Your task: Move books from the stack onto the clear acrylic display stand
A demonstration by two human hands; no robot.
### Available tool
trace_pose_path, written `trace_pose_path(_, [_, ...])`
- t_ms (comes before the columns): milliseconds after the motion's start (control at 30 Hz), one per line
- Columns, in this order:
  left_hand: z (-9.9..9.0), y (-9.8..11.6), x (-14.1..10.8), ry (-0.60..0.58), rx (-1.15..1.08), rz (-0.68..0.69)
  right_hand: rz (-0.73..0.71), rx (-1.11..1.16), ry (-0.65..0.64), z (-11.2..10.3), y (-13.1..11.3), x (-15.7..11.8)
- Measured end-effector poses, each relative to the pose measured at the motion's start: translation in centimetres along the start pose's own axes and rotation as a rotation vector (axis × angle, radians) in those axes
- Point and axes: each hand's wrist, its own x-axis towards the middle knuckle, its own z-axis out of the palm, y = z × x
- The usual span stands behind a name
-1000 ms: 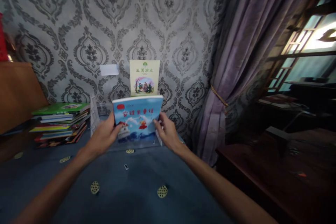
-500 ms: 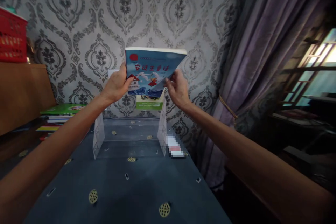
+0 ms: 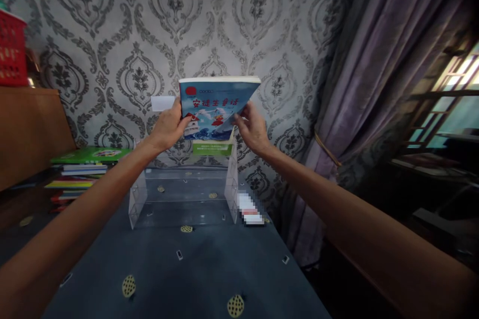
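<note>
A blue paperback book point(image 3: 213, 104) with red Chinese lettering is held up in front of the wall, its cover facing me and its top edge tilted away. My left hand point(image 3: 169, 123) grips its left edge, thumb on the cover. On the right edge, my right hand point(image 3: 253, 127) is closed, fingers partly hidden behind the book. Just below stands a clear plastic rack point(image 3: 231, 182) with shelf tiers on the table. Behind the book's lower edge, a green printed cover point(image 3: 212, 148) shows at the top of the rack; the rest of it is hidden.
The table has a dark blue patterned cloth point(image 3: 179, 279). A stack of books point(image 3: 84, 169) lies at left, beside a wooden cabinet point(image 3: 33, 134) bearing a red basket point(image 3: 12, 50). Right of the rack lies a blurred-out white item point(image 3: 250, 209). A purple curtain point(image 3: 337, 109) hangs at right.
The book has come down slightly in view, covering more of the green cover behind it. Both hands keep their hold. The view has shifted a little.
</note>
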Motion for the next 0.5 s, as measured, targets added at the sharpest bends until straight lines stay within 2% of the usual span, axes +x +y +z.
trace_pose_path(300, [1.1,-0.8,0.6,-0.025,-0.055,0.027,0.045,0.006,-0.021,0.1,1.3,0.0])
trace_pose_path(500, [1.2,-0.3,1.6,-0.096,-0.035,-0.063,0.081,-0.012,-0.039,0.0,2.6,0.4])
